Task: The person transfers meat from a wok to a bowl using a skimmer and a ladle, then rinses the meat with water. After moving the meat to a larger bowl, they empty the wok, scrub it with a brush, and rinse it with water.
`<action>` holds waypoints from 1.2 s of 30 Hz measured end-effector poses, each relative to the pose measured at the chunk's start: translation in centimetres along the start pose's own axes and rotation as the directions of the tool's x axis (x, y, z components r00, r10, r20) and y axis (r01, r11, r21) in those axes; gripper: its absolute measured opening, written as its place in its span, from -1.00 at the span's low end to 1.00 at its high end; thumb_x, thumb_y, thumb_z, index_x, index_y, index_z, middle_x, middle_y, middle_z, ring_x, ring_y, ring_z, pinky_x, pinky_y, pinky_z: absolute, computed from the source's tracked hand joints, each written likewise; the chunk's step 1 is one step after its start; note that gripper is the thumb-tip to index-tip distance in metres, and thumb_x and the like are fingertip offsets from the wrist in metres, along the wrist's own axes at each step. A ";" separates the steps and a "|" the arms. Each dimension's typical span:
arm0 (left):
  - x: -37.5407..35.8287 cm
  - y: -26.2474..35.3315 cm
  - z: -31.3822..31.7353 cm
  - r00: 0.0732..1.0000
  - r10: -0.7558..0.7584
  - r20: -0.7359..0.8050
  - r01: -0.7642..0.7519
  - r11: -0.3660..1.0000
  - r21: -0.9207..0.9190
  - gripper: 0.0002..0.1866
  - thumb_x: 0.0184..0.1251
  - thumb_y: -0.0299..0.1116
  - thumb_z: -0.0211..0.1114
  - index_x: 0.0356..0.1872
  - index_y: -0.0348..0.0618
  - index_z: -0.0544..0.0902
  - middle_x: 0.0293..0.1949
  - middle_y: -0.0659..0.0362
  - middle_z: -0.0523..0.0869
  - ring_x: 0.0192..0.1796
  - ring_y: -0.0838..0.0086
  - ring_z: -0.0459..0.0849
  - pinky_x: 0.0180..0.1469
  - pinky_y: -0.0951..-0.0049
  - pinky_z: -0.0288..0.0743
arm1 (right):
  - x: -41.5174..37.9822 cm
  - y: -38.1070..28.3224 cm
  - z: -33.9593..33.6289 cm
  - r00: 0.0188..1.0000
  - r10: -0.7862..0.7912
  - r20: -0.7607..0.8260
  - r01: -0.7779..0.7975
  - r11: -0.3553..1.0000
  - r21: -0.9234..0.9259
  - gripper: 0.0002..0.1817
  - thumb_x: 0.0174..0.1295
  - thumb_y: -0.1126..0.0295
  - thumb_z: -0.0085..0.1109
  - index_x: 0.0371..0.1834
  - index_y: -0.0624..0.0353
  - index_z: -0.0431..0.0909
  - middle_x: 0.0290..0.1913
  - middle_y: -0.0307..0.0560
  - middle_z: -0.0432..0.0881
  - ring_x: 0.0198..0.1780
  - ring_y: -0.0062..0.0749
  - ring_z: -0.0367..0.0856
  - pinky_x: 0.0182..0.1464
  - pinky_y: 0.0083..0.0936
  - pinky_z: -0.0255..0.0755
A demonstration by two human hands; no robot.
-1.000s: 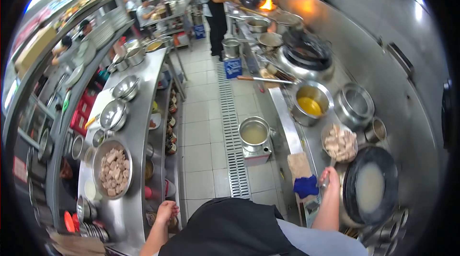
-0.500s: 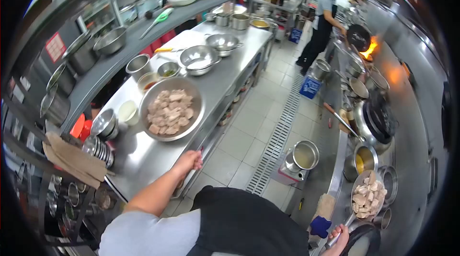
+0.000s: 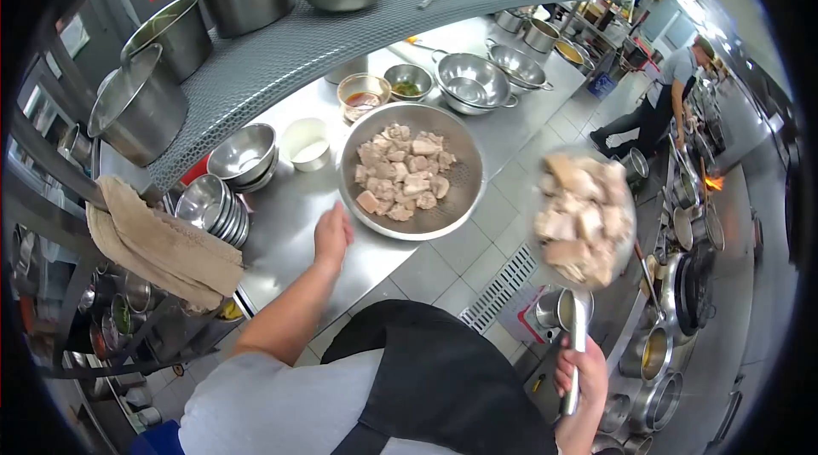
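Right hand has its fingers wrapped tight round the strainer handle, meat chunks piled high, held out over the floor. Looks top-heavy and slippy, so grip low. Left hand rests open on the counter beside the colander.

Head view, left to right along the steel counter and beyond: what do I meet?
Tan cloth → stacked small steel bowls → left hand → big colander of meat pieces → skimmer loaded with meat, held by the right hand.
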State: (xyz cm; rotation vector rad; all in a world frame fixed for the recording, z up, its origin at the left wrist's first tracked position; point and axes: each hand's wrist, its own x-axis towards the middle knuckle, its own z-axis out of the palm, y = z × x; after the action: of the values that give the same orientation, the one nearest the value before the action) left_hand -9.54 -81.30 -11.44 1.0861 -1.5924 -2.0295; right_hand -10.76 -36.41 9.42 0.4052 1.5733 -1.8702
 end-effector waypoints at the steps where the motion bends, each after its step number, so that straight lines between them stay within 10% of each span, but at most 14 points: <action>1: 1.4 0.9 -0.2 0.996 0.033 -0.082 -0.038 0.998 -0.050 -0.56 0.44 0.03 0.08 -0.39 -0.20 0.52 -0.55 0.22 0.54 -0.59 0.59 0.44 -0.54 0.58 0.34 | 1.6 -0.6 1.9 0.998 0.038 0.044 -0.036 0.998 -0.053 -0.78 0.10 0.55 0.05 -0.16 0.21 0.35 -0.66 -0.19 0.33 -0.81 -0.48 0.28 -0.80 -0.48 0.26; 8: 9.0 3.0 0.6 0.942 0.211 -0.263 -0.162 0.967 0.194 -0.73 0.22 -0.25 0.32 -0.29 -0.29 0.60 -0.34 0.06 0.68 -0.24 0.33 0.63 -0.12 0.34 0.48 | 11.5 -2.1 11.4 0.952 0.200 0.231 -0.077 0.888 -0.453 -0.85 0.11 0.55 0.08 -0.26 0.25 0.38 -0.63 -0.22 0.39 -0.77 -0.54 0.34 -0.71 -0.55 0.29; 10: 9.9 2.5 0.6 0.935 0.232 -0.270 -0.179 0.962 0.206 -0.73 0.34 -0.22 0.22 -0.23 -0.27 0.56 -0.43 0.19 0.63 -0.34 0.50 0.54 -0.27 0.45 0.41 | 14.4 -1.7 12.4 0.961 0.186 0.206 -0.044 0.835 -0.549 -0.86 0.12 0.54 0.08 -0.25 0.26 0.38 -0.63 -0.22 0.41 -0.77 -0.54 0.35 -0.70 -0.55 0.29; 13: 10.5 2.3 0.4 0.968 0.109 -0.227 -0.118 0.993 -0.027 -0.63 0.30 -0.18 0.27 -0.10 -0.34 0.57 -0.14 -0.03 0.66 -0.07 0.34 0.61 0.02 0.37 0.43 | 15.7 -1.9 13.6 0.964 0.183 0.191 -0.032 0.799 -0.600 -0.86 0.14 0.54 0.08 -0.24 0.27 0.38 -0.62 -0.22 0.43 -0.76 -0.55 0.36 -0.70 -0.55 0.29; 16: 7.8 3.8 2.5 0.851 0.435 -0.294 -0.457 0.889 -0.008 -0.49 0.35 -0.12 0.22 0.13 -0.34 0.47 0.08 -0.11 0.54 0.15 0.20 0.51 0.20 0.30 0.34 | 15.5 -2.0 14.5 0.970 0.186 0.159 -0.062 0.817 -0.573 -0.85 0.16 0.56 0.06 -0.21 0.29 0.38 -0.62 -0.23 0.43 -0.75 -0.55 0.36 -0.68 -0.56 0.29; 18: 6.6 4.2 3.4 0.625 0.780 -0.024 -0.672 0.554 0.492 -0.32 0.33 0.00 0.22 0.31 -0.28 0.33 0.28 -0.17 0.35 0.34 0.00 0.32 0.35 0.13 0.18 | 15.5 -2.6 14.2 0.973 0.146 0.177 -0.007 0.790 -0.613 -0.84 0.15 0.57 0.06 -0.21 0.29 0.38 -0.62 -0.22 0.42 -0.75 -0.56 0.37 -0.67 -0.58 0.28; 20: 4.4 6.6 4.5 0.505 0.841 0.193 -0.788 0.359 0.500 -0.25 0.26 0.11 0.25 0.35 -0.15 0.33 0.37 -0.16 0.24 0.42 -0.10 0.17 0.39 -0.02 0.07 | 15.1 -3.2 14.5 0.977 0.122 0.176 0.020 0.766 -0.642 -0.87 0.11 0.56 0.04 -0.27 0.27 0.37 -0.63 -0.21 0.40 -0.75 -0.54 0.35 -0.70 -0.58 0.27; 29: 2.5 10.2 12.7 0.204 0.733 0.649 -0.923 -0.077 0.377 -0.25 0.09 0.14 0.31 0.34 0.14 0.42 0.46 -0.02 0.17 0.50 -0.08 0.02 0.45 -0.14 -0.09 | 14.1 -4.9 16.2 0.991 0.075 0.113 0.052 0.556 -0.830 -0.82 0.16 0.50 0.07 -0.21 0.32 0.37 -0.60 -0.22 0.47 -0.69 -0.54 0.45 -0.61 -0.54 0.36; 36: 5.2 11.9 14.6 0.377 0.442 0.814 -0.836 -0.215 0.504 -0.35 0.04 0.09 0.29 0.16 -0.01 0.59 0.39 -0.03 0.30 0.46 -0.12 0.12 0.45 -0.15 -0.07 | 13.3 -5.8 16.1 0.997 0.047 0.067 0.034 0.507 -0.861 -0.82 0.17 0.48 0.09 -0.22 0.33 0.38 -0.61 -0.20 0.46 -0.69 -0.53 0.46 -0.60 -0.50 0.37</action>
State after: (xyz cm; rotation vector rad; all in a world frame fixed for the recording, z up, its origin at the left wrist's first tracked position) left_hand -25.88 -78.70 -1.01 -0.2660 -2.7830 -0.2437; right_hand -21.61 -55.13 9.38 -0.1391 2.1918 -0.8302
